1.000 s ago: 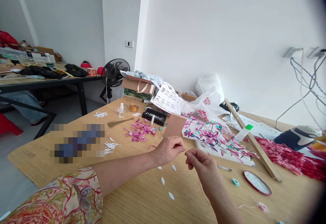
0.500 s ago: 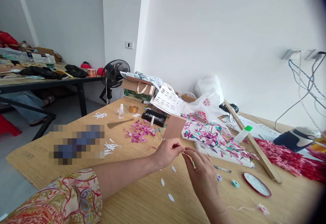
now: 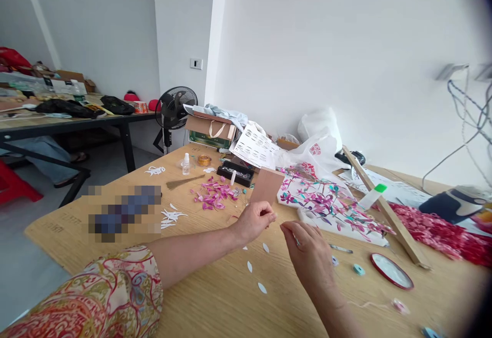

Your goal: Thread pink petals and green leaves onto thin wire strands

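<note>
My left hand [image 3: 251,223] is closed in a pinch above the wooden table [image 3: 215,297], and whatever lies between its fingertips is too small to make out. A short gap to the right, my right hand [image 3: 307,251] is also curled, thumb against fingers; a bit of something pale green shows at its fingers, but I cannot name it. Below and between the hands lie several white leaf-shaped pieces, one of them a white petal shape [image 3: 262,287]. Just behind my left hand a thin wooden board [image 3: 267,186] stands tilted.
Pink petals [image 3: 215,193], white strips [image 3: 171,217] and a small clear bottle [image 3: 186,164] lie to the left. On the right are pink flower sprays [image 3: 326,199], a wooden bar [image 3: 388,215], a red-rimmed round dish [image 3: 392,271] and ribbon spools, including a teal spool [image 3: 359,270].
My hands have moved apart; their fingertips were nearly together and a gap now separates them. The whole view has shifted slightly.
</note>
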`<act>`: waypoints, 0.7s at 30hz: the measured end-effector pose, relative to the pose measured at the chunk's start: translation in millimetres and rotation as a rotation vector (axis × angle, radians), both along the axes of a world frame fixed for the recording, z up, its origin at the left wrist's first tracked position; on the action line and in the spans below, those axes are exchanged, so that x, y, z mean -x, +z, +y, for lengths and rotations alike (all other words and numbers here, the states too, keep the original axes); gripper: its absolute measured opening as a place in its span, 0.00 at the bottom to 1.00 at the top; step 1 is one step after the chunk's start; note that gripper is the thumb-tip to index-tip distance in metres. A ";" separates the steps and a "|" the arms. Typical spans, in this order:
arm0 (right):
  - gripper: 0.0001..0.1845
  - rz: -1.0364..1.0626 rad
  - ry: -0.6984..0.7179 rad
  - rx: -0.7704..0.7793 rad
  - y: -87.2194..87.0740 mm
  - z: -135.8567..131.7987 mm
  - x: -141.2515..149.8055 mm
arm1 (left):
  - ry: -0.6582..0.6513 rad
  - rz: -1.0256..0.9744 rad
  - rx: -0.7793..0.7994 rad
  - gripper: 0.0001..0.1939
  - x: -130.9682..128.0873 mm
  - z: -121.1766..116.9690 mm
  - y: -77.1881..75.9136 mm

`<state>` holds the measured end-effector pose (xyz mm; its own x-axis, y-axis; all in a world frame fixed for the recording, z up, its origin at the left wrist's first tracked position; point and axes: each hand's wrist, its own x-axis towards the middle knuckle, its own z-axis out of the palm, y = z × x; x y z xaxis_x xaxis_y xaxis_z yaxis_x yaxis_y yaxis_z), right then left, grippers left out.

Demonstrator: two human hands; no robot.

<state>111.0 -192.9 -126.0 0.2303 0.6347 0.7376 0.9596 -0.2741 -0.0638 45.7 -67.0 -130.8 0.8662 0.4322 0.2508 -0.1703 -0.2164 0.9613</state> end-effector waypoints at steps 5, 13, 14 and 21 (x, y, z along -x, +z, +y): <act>0.12 0.087 -0.021 -0.060 1.5 -2.9 -5.3 | -0.117 -0.042 0.046 0.12 -5.0 16.9 5.7; 0.11 0.249 -0.078 -0.109 -2.3 -7.4 -12.5 | -0.454 0.426 -0.883 0.04 5.1 54.5 19.9; 0.11 0.254 -0.070 -0.110 -3.0 -7.2 -12.4 | -0.509 0.486 -0.974 0.04 7.9 54.8 15.8; 0.11 0.257 -0.053 -0.102 -5.8 -4.8 -11.3 | -0.604 0.588 -1.211 0.07 15.9 47.4 -6.1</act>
<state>122.3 -197.7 -131.7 0.4491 0.5424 0.7100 0.8928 -0.3033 -0.3330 29.8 -19.7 -136.9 0.9377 -0.2354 -0.2555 -0.1833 -0.9600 0.2117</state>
